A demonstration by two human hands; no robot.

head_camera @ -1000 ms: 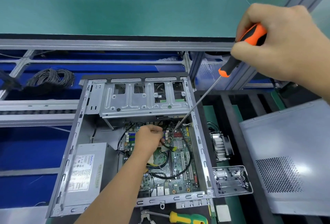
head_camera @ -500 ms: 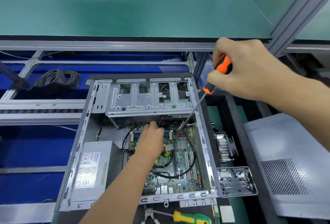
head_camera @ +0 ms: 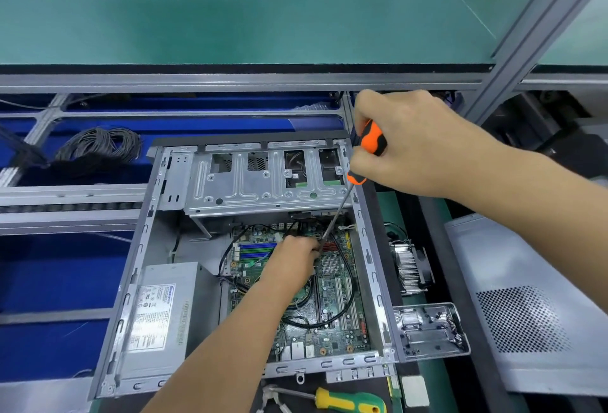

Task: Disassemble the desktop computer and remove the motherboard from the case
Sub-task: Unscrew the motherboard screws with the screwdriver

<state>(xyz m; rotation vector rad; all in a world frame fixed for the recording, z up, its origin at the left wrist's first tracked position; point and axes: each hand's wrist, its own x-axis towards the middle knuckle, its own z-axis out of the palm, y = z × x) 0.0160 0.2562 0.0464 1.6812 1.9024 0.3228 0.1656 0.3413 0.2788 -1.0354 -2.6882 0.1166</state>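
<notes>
well, the open computer case (head_camera: 158,248) lies flat on the bench, with the green motherboard (head_camera: 332,320) inside it, in its right half beside the grey power supply (head_camera: 158,324). the right hand (head_camera: 418,149) grips the orange-and-black screwdriver (head_camera: 368,146), its shaft slanting down to the board's far end. the left hand (head_camera: 292,264) reaches into the case, fingers curled at the shaft's tip among black cables; whether they pinch anything i cannot tell. a heatsink (head_camera: 409,268) sits just outside the case's right wall, near the grey side panel (head_camera: 526,297).

Bright, even overhead light; soft shadows, mild glare on metal; wide-angle bending at edges; sharp.
</notes>
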